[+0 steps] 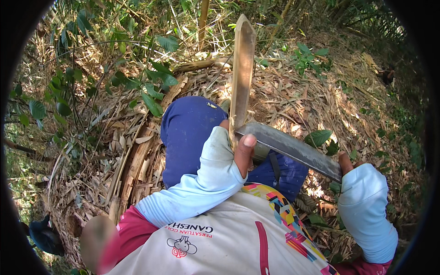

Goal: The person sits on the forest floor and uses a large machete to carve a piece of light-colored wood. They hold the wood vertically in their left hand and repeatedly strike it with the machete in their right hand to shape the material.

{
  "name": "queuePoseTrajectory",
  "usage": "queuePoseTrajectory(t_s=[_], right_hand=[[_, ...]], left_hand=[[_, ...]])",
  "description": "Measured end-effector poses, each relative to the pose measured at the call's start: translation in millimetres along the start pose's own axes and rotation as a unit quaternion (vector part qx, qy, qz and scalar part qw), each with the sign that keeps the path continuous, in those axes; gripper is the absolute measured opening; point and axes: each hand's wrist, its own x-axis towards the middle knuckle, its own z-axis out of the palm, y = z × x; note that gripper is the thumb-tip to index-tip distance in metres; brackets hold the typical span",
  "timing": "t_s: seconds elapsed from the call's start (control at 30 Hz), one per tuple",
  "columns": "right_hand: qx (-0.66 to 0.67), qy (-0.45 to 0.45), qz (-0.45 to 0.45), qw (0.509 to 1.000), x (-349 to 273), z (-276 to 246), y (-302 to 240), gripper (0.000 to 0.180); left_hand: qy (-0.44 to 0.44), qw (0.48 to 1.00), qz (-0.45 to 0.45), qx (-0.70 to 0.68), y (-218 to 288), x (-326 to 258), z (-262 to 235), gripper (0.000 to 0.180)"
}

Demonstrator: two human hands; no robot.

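Dry leaf litter [284, 101] covers the forest floor around the work. Reference landmark: wooden piece [242, 68], a long split length with a pointed far end, held out ahead of the person. At its near end, the left hand [242, 156] is clamped on it, thumb raised. Right of the wooden piece, the right hand [347, 164] is closed at the butt of a knife [293, 149]; the handle is hidden. The long blade slants back toward the wooden piece, and its tip appears to meet the near end, where frayed fibres show. Step in hand, as judged: trimming that near end. The next move calls for a firm left grip and a controlled stroke, edge directed clear of the left thumb, which lies just beside the blade. Obstructions: right of the wooden piece, the right trouser leg [292, 178] lies beneath the knife and may limit downward travel; to the left, the left knee [190, 128] is near. Farther right is a green leaf [317, 137]; farther left, a split log [137, 167] and broad leaves [151, 105]. Farthest, left of the pointed end, rises a slender stem [204, 20].
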Motion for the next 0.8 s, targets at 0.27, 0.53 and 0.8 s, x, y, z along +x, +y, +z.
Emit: queuePoseTrajectory(t_s=[0.27, 0.53, 0.8], right_hand=[[0.009, 0.007, 0.014, 1.0, -7, 2, -3, 0.044], [0.05, -0.047, 0.053, 0.996, -4, 0, -6, 0.047], [0.278, 0.105, 0.106, 0.949, -5, 42, 8, 0.031]], left_hand=[[0.049, 0.998, 0.017, -0.042, -9, 7, 10, 0.036], [0.081, 0.996, 0.02, -0.039, -9, 10, 13, 0.035], [0.04, 0.999, -0.002, -0.035, -1, 4, 12, 0.049]])
